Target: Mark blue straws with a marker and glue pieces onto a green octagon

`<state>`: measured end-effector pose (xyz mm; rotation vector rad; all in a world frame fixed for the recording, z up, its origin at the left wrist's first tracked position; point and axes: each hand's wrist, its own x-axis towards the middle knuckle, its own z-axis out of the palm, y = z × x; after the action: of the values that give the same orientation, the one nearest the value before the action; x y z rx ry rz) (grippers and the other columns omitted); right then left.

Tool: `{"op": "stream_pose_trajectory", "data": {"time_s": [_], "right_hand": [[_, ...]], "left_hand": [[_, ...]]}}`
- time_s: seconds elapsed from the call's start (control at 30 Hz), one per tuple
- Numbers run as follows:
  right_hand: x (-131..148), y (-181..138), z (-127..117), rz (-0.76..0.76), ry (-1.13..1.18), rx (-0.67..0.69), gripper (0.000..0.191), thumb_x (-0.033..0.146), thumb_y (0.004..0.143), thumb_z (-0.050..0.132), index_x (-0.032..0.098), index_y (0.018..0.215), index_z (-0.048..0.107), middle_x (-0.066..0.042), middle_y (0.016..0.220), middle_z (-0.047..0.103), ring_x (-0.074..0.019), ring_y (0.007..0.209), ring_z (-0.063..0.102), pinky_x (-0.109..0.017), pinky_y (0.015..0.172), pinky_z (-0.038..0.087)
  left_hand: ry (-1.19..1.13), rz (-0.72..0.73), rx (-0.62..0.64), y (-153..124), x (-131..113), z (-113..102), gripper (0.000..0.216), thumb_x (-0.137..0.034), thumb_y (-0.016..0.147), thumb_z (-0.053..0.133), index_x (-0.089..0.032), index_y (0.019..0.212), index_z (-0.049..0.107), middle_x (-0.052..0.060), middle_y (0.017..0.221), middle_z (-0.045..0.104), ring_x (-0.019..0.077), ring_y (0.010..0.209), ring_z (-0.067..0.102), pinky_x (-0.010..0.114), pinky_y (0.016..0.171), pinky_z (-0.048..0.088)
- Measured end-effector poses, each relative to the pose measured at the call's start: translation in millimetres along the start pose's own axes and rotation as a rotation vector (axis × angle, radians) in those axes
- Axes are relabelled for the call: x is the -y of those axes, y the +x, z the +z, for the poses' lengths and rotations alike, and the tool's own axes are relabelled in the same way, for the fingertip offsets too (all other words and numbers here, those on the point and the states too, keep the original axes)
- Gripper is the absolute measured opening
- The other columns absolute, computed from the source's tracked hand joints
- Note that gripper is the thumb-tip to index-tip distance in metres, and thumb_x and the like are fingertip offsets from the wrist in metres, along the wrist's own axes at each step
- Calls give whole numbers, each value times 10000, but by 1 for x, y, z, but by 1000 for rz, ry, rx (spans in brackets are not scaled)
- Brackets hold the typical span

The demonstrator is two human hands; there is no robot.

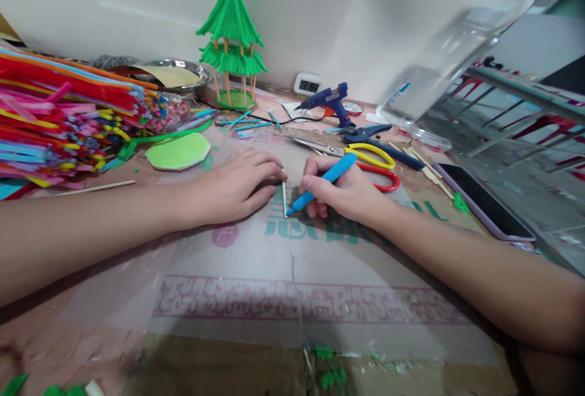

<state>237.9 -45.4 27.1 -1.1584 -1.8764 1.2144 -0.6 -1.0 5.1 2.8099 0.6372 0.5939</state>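
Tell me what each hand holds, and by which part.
The right hand holds a blue marker around mid-barrel. The left hand touches a thin stick at its far end; whether it pinches is unclear.

A craft workspace, shown by its glue gun (337, 97), scissors (336, 150) and heaped bundles of pipe cleaners (64, 122).

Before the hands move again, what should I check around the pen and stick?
1. Pen held: ok, the right hand grips the blue pen.
2. Pen lined up: ok, its tip is at the near end of the thin stick.
3. Stick steadied: ok, the left hand has a fingertip at its far end.
4. Scissors clear of the right hand: cannot tell, the handles lie close behind it.
5. Glue gun switched off: cannot tell.
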Motion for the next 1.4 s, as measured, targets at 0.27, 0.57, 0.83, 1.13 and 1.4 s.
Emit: {"op": "stream_pose_trajectory", "data": {"time_s": [0.27, 0.57, 0.83, 1.13, 1.4], "right_hand": [[1, 4, 1, -23, 2, -90, 268, 391, 911, 706, 218, 778, 550, 27, 544, 664, -90, 401, 530, -188, 393, 414], [2, -2, 0, -6, 1, 26, 246, 379, 908, 707, 217, 780, 573, 31, 537, 659, -98, 407, 540, -186, 388, 403], [0, 2, 0, -35, 1, -65, 251, 375, 915, 680, 219, 766, 551, 25, 534, 656, -93, 408, 529, -184, 393, 406], [0, 3, 2, -31, -24, -108, 262, 392, 924, 662, 228, 775, 521, 31, 535, 647, -93, 402, 525, -191, 393, 415], [-1, 1, -1, -27, -20, -28, 251, 375, 908, 677, 220, 767, 539, 28, 529, 655, -101, 404, 540, -185, 382, 412]], "left_hand": [[-9, -4, -2, 1, -1, 0, 291, -274, 1055, 437, -168, 1200, 665, 127, 1260, 680, 278, 1224, 625, 473, 1135, 465], [-18, -5, -10, 0, 1, 1, 308, -301, 1059, 445, -184, 1223, 678, 122, 1287, 671, 275, 1242, 620, 464, 1148, 465], [-21, -7, -12, 0, -1, 0, 329, -275, 1045, 455, -162, 1237, 697, 145, 1283, 679, 299, 1244, 627, 503, 1139, 476], [-15, -17, -2, 0, -1, 1, 349, -280, 1058, 441, -162, 1261, 699, 142, 1303, 674, 298, 1265, 615, 507, 1152, 465], [-18, -12, 3, 0, 0, 0, 351, -276, 1051, 457, -154, 1269, 703, 146, 1312, 671, 305, 1279, 611, 511, 1155, 467]]}}
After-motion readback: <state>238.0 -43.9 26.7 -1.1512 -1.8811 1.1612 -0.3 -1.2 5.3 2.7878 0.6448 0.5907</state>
